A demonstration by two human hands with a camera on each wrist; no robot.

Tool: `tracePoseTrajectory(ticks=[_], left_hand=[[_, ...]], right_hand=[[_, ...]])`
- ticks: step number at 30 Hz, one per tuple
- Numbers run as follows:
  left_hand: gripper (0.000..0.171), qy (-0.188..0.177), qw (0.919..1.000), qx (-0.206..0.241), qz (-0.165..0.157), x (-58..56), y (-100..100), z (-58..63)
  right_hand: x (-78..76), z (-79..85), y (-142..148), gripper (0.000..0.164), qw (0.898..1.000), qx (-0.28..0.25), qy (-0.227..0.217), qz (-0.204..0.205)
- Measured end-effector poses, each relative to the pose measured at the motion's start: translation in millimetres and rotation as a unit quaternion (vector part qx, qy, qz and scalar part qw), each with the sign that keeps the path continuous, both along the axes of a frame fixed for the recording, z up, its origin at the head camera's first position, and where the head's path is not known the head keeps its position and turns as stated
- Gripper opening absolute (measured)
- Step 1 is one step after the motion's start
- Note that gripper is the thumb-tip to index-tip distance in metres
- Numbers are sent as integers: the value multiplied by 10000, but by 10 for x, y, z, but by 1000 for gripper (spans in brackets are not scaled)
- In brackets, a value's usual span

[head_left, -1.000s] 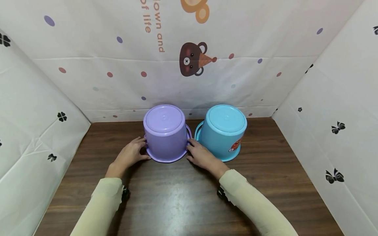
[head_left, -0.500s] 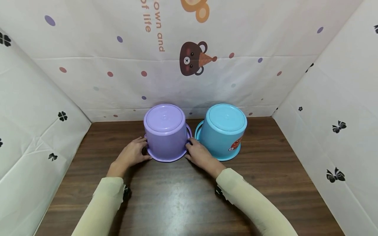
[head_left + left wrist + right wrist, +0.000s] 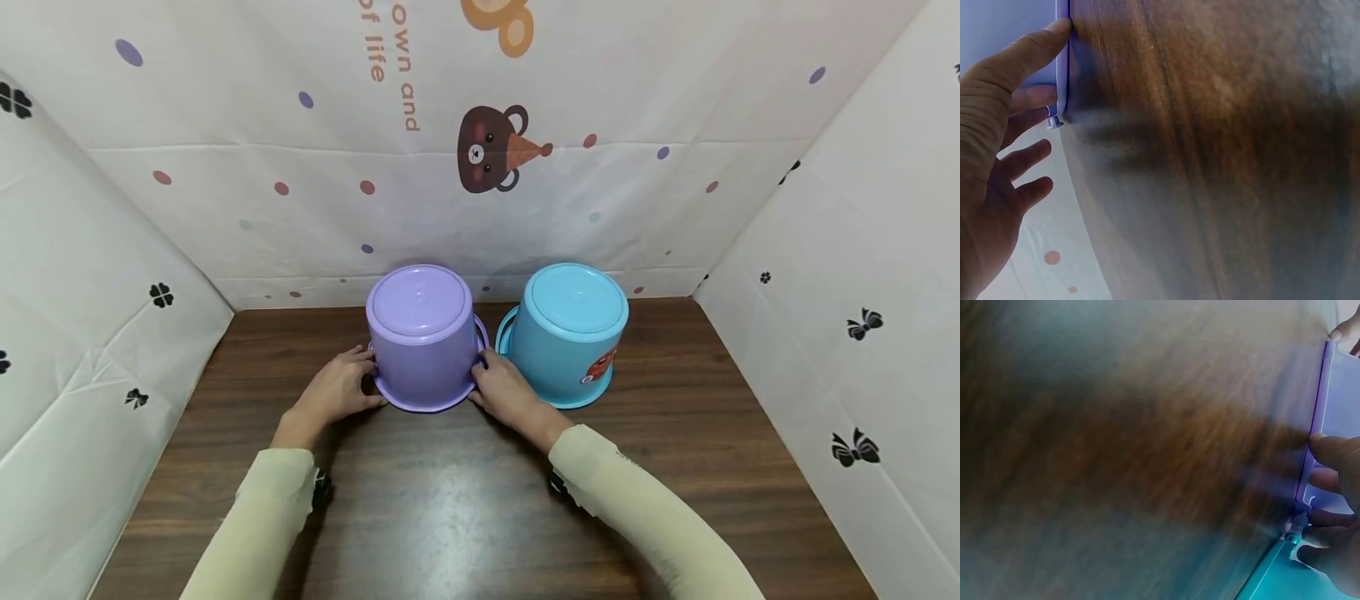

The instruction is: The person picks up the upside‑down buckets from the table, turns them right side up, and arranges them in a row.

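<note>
An upside-down purple bucket (image 3: 423,354) stands on the table, its handle (image 3: 482,332) showing at its right side. My left hand (image 3: 336,389) grips the left side of its rim; in the left wrist view the thumb (image 3: 1029,53) lies at the rim, while the two outer fingers are spread off it. On the other side, my right hand (image 3: 512,396) holds the rim near the handle, thumb (image 3: 1329,450) at the edge in the right wrist view. Close beyond that hand is an upside-down blue bucket (image 3: 570,346) with a red label.
The brown wooden table (image 3: 450,508) runs back to a white printed backdrop (image 3: 420,208) right behind the buckets. White sheets (image 3: 832,333) also close off the left and right sides.
Both hands have shifted very slightly at the purple bucket's rim, the right one a little to the left. The buckets stay in place.
</note>
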State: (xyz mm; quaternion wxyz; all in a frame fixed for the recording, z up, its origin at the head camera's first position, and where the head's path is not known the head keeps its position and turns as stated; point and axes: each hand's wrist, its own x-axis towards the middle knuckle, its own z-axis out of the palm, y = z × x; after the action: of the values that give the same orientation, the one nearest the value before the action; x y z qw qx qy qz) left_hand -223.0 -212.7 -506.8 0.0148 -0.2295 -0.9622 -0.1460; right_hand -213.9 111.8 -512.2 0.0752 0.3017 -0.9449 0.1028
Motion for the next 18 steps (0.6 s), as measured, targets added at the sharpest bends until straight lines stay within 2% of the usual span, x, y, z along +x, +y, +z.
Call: tracePoseTrajectory(ticks=[8,18], left_hand=[[46,222,9997,28,-48,63,-33,0],[36,560,9975,393,-203,120,-34,-55]], right_hand=[[6,-17,23,35,9995,6,223,204],[-12,-34,59,35,9973,116,618,371]])
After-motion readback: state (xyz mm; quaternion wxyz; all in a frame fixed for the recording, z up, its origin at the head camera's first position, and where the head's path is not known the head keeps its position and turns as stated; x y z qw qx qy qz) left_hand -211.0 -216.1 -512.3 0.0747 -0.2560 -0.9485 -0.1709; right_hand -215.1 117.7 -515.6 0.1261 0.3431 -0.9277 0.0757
